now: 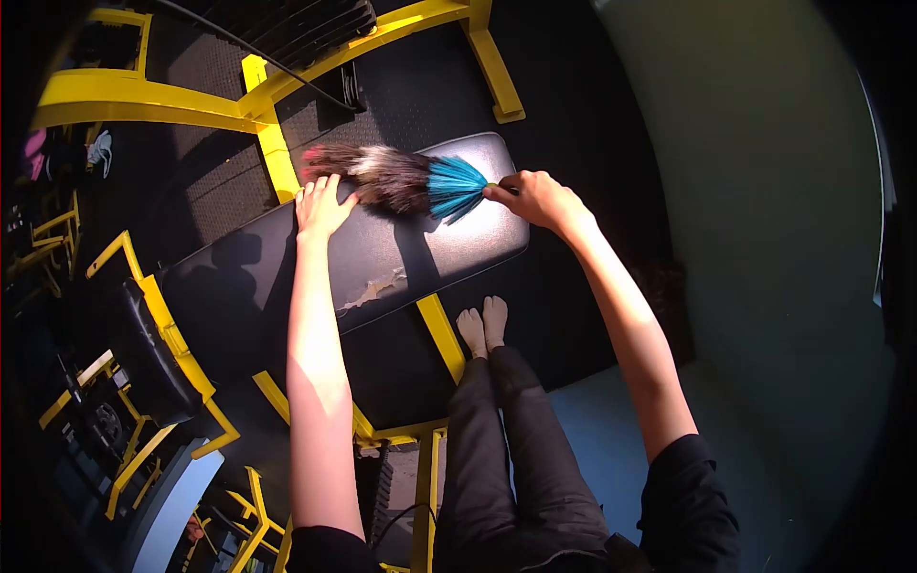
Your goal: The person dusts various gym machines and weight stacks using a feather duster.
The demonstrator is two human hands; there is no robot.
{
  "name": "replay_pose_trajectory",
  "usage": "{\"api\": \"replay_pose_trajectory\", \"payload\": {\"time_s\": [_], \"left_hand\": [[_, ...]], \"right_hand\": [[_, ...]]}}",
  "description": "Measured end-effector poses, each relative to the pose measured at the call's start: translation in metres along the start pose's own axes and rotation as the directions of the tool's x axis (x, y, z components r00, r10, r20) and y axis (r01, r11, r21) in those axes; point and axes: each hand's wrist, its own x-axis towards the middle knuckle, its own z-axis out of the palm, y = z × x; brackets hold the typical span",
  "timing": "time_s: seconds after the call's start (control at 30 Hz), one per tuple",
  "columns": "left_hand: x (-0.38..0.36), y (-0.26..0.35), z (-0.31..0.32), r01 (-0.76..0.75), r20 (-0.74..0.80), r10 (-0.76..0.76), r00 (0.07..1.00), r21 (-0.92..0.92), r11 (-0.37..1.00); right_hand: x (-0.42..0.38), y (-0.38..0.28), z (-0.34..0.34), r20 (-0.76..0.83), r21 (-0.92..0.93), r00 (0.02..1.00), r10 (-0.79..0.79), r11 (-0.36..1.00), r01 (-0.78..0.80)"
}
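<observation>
A feather duster (387, 179) with brown, white and red feathers and a bright blue collar lies across the far side of a black padded bench (382, 250). My right hand (543, 200) is closed around its short dark handle at the right end. On the left, my left hand (323, 207) rests with fingers spread on the bench, its fingertips right at the reddish tip of the feathers. The bench cover has a torn patch (374, 286) near its front edge. Strong sunlight falls on the right end of the pad.
Yellow machine frames (143, 95) with a dark weight stack (320, 29) stand beyond the bench. Another padded seat (153, 353) on a yellow frame is at the left. A pale wall (764, 191) runs along the right. My feet (482, 323) are near the bench's front edge.
</observation>
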Motion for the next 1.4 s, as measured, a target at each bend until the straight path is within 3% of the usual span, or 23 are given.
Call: {"api": "replay_pose_trajectory", "payload": {"time_s": [0.07, 0.2, 0.23, 0.3, 0.4, 0.47, 0.5, 0.57, 0.6, 0.67, 0.7, 0.87, 0.97, 1.0, 1.07, 1.13, 1.17, 1.2, 1.27, 1.33, 1.4], "left_hand": [[-0.006, 0.011, -0.012, 0.042, 0.054, -0.038, 0.998, -0.074, 0.996], [-0.01, 0.016, -0.012, 0.073, 0.025, -0.071, 0.997, -0.077, 0.994], [-0.01, 0.017, -0.012, 0.069, 0.026, -0.067, 0.997, -0.079, 0.995], [-0.009, 0.015, -0.007, 0.08, 0.018, -0.079, 0.997, -0.064, 0.995], [-0.009, 0.015, -0.006, 0.093, 0.03, -0.092, 0.995, -0.059, 0.994], [-0.009, 0.017, -0.009, 0.102, 0.037, -0.1, 0.994, -0.053, 0.993], [-0.01, 0.019, -0.009, 0.112, 0.052, -0.109, 0.993, -0.044, 0.993], [-0.01, 0.023, -0.006, 0.12, 0.048, -0.119, 0.992, -0.027, 0.992], [-0.011, 0.025, -0.003, 0.131, 0.048, -0.13, 0.99, -0.006, 0.991], [-0.019, 0.037, 0.005, 0.119, -0.022, -0.118, 0.993, 0.038, 0.992], [-0.021, 0.046, 0.006, 0.118, -0.097, -0.11, 0.989, 0.081, 0.99], [-0.044, 0.084, 0.007, 0.089, -0.006, -0.089, 0.996, 0.071, 0.993], [-0.06, 0.101, 0.005, 0.047, 0.005, -0.048, 0.999, 0.036, 0.998], [-0.066, 0.104, 0.006, 0.043, 0.003, -0.043, 0.999, 0.035, 0.998], [-0.081, 0.109, 0.007, 0.027, -0.011, -0.027, 1.0, 0.002, 1.0], [-0.098, 0.112, 0.007, 0.045, -0.015, -0.045, 0.999, -0.013, 0.999], [-0.107, 0.111, 0.01, 0.045, -0.043, -0.047, 0.998, -0.038, 0.998], [-0.114, 0.112, 0.01, 0.046, -0.071, -0.051, 0.996, -0.064, 0.997], [-0.129, 0.11, 0.009, 0.078, -0.063, -0.084, 0.995, -0.085, 0.993], [-0.141, 0.104, 0.016, 0.156, -0.107, -0.171, 0.979, -0.134, 0.979], [-0.156, 0.1, 0.016, 0.181, -0.207, -0.212, 0.955, -0.157, 0.971]], "right_hand": [[0.006, 0.031, 0.0, -0.026, 0.049, 0.993, 0.119, 0.992, -0.118], [0.015, 0.096, 0.027, -0.312, 0.121, 0.926, 0.213, 0.975, -0.184], [0.007, 0.106, 0.034, -0.312, 0.122, 0.925, 0.218, 0.975, -0.188], [-0.017, 0.119, 0.043, -0.261, 0.257, 0.908, 0.329, 0.93, -0.264], [-0.075, 0.129, 0.042, -0.158, 0.317, 0.92, 0.359, 0.901, -0.297], [-0.104, 0.116, 0.013, 0.061, 0.426, 0.842, 0.536, 0.749, -0.507], [-0.099, 0.125, 0.02, 0.056, 0.425, 0.842, 0.536, 0.751, -0.506], [-0.082, 0.149, 0.045, -0.184, 0.362, 0.869, 0.459, 0.854, -0.374], [-0.078, 0.141, 0.049, -0.175, 0.328, 0.849, 0.499, 0.842, -0.428], [-0.087, 0.156, 0.085, -0.274, 0.25, 0.887, 0.372, 0.918, -0.307], [-0.107, 0.144, 0.082, -0.089, 0.277, 0.885, 0.458, 0.865, -0.419], [-0.166, 0.16, 0.149, -0.128, 0.475, 0.817, 0.563, 0.758, -0.448], [-0.182, 0.093, 0.133, 0.141, 0.648, 0.833, 0.535, 0.586, -0.486], [-0.187, 0.094, 0.148, 0.044, 0.634, 0.84, 0.541, 0.634, -0.442], [-0.214, 0.098, 0.153, 0.112, 0.671, 0.775, 0.622, 0.528, -0.52], [-0.236, 0.089, 0.17, 0.099, 0.689, 0.777, 0.622, 0.521, -0.505], [-0.241, 0.092, 0.2, 0.012, 0.671, 0.825, 0.565, 0.607, -0.426], [-0.254, 0.056, 0.166, 0.127, 0.729, 0.807, 0.577, 0.497, -0.47], [-0.262, 0.063, 0.209, -0.068, 0.772, 0.828, 0.556, 0.555, -0.31], [-0.267, 0.035, 0.197, -0.151, 0.728, 0.869, 0.472, 0.647, -0.225], [-0.259, 0.009, 0.184, -0.092, 0.704, 0.939, 0.331, 0.689, -0.174]]}}
